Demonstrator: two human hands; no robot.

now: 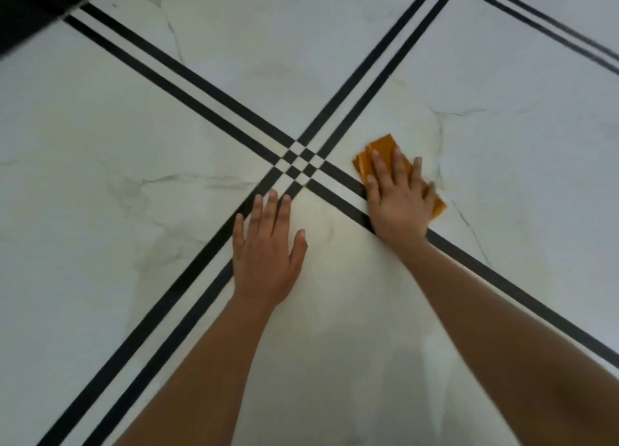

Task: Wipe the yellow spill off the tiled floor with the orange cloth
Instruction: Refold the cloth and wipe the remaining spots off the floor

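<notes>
Orange folded cloth [380,154] lies on the white marble-look tiled floor [100,144], just right of the black-line crossing; my right hand [398,201] presses it flat, fingers spread. My left hand [266,251] braces, fingers open, on faint yellow film [321,231].

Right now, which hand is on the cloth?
The right hand, pressed flat on the orange cloth. The left hand rests bare on the tiled floor.

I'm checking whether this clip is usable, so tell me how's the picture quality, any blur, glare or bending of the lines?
Head view: soft all over, with smearing at the dark top-left corner; the black tile stripes bow slightly from the wide lens; lighting is flat, no hard glare. The right hand pressing the orange cloth and the left hand flat on the floor read clearly; any yellow spill is only a faint tint.
</notes>
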